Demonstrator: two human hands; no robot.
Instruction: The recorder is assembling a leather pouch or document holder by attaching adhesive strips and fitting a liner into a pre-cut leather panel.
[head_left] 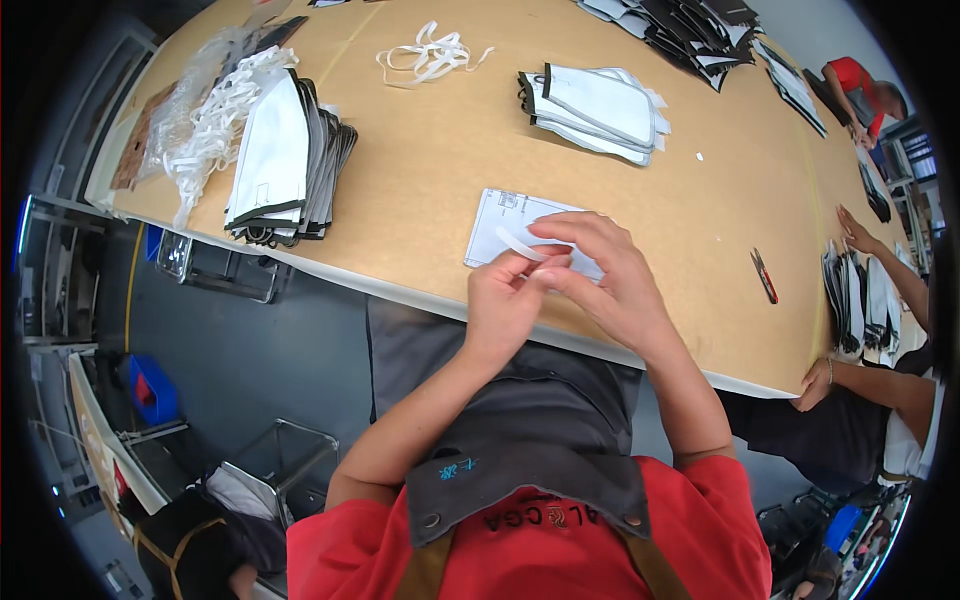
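Over the near edge of the table, my left hand (500, 308) is closed, its thumb and fingertips pinching a narrow white strip (514, 243). The strip's free end sticks up to the left. Facing it, my right hand (615, 268) is cupped, thumb and fingers apart, with the thumb tip against the left fingertips. Whether any right finger also touches the strip is hard to make out. Beneath both hands lies a flat white rectangular piece (490, 222) with printed marks and a dark outline, partly covered by the hands.
Left stands a stack of white, black-edged pieces (275, 160) beside a heap of white straps (215, 125). Farther off are loose white tape (435, 55) and another stack (600, 108). Red-handled snips (764, 277) lie right. Co-workers' hands (815, 385) rest at the right edge near more pieces (845, 300).
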